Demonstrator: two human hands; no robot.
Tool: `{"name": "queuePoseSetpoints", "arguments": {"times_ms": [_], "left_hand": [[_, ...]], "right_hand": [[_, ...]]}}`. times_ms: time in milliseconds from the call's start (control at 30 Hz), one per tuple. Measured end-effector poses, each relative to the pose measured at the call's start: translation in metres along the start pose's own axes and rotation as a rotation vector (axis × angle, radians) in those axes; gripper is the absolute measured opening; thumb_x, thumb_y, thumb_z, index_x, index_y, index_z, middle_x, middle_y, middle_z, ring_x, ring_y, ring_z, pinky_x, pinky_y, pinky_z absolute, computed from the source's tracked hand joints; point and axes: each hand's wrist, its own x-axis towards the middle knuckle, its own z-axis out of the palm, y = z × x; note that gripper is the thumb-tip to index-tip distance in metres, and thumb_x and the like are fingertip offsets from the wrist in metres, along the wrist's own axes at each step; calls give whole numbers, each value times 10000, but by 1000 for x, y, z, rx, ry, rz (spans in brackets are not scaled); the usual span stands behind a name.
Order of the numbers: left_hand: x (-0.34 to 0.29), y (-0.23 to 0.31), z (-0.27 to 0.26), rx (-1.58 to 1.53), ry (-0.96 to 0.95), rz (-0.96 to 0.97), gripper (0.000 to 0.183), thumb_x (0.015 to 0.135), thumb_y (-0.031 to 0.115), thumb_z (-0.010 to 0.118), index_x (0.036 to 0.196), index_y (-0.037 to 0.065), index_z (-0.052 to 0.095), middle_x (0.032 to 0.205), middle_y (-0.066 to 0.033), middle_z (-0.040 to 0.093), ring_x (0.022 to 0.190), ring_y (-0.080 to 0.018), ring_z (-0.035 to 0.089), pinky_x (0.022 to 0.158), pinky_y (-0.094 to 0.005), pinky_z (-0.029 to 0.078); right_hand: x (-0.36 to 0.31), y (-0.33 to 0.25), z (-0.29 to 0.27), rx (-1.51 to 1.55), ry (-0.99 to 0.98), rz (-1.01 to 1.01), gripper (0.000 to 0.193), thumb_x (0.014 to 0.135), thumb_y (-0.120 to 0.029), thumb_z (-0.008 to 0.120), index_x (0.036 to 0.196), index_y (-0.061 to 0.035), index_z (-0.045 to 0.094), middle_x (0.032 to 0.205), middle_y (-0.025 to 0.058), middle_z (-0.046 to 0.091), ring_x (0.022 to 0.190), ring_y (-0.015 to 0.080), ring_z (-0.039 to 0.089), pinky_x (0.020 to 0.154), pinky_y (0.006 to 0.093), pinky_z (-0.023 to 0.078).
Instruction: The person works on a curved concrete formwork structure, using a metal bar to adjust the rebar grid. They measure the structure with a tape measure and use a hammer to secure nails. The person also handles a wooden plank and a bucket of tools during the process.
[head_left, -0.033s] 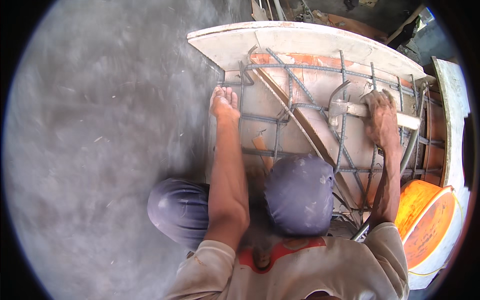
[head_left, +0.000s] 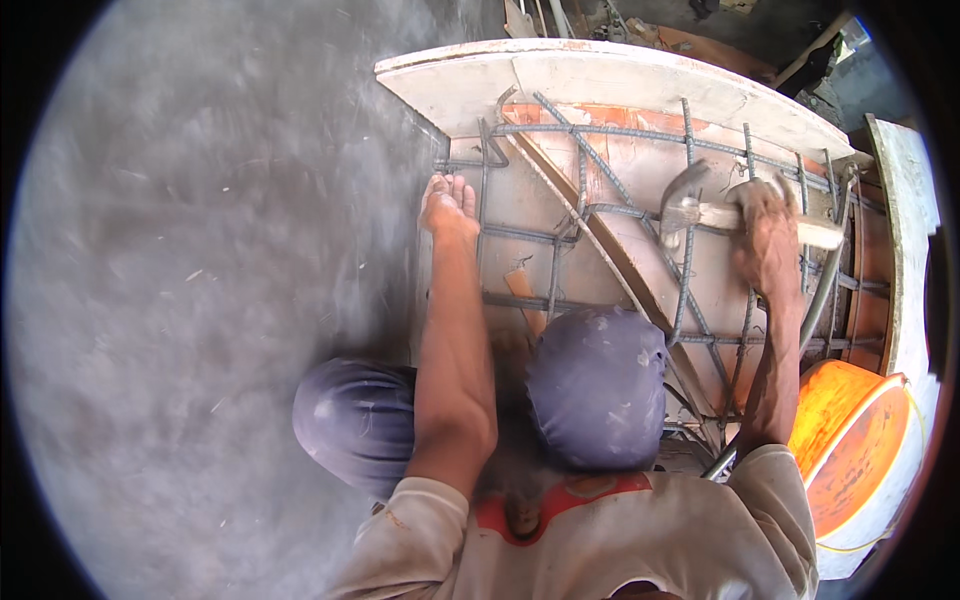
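Note:
In my right hand (head_left: 768,228) is a claw hammer (head_left: 712,214), gripped round its pale wooden handle. The hammer's metal head points left and is slightly blurred, over the grid of steel rebar (head_left: 625,131). My left hand (head_left: 449,206) reaches to the grey wall edge, its fingers curled together beside the left end of the rebar. What those fingers hold, if anything, is hidden. Behind the rebar lie white formwork boards (head_left: 600,78), and a narrow wooden strip (head_left: 610,245) slants across the bars.
A smooth grey surface (head_left: 200,250) fills the left side. At lower right stands an orange bucket (head_left: 835,405) beside a pale upright board (head_left: 905,220). My two knees, in purple-grey trousers (head_left: 597,390), are close to the rebar. Loose boards and debris (head_left: 700,50) lie at the back.
The hammer and my right hand have shifted slightly to the right and are more blurred. My left hand stays in the same place.

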Motion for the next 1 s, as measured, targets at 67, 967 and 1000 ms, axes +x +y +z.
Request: {"name": "queuePoseSetpoints", "arguments": {"times_ms": [67, 967, 1000], "left_hand": [[14, -5, -14, 59, 25, -1, 302, 1090, 247, 585, 1362, 115, 594, 1234, -28, 654, 1103, -191, 670, 966, -388, 570], [150, -17, 15, 66, -221, -101, 211, 1069, 140, 595, 1196, -21, 647, 1085, -72, 705, 925, -213, 704, 811, -417, 633], [141, -26, 24, 62, -150, -122, 198, 1062, 129, 608, 1180, -24, 653, 1063, -73, 710, 928, -207, 704, 807, -426, 635]], "right_hand": [[0, -6, -10, 20, 77, 40, 521, 763, 1, 736, 1266, -63, 613, 1176, 157, 687, 1256, 322, 632, 1311, 533, 187], [72, -276, 153, 1593, -448, 412, 571, 967, -194, 641, 1464, -2, 435, 924, 249, 679, 849, 325, 701, 774, 475, 551], [76, -275, 160, 1612, -474, 483, 581, 967, -192, 638, 1478, -17, 425, 919, 252, 673, 848, 334, 701, 773, 477, 549]]}}
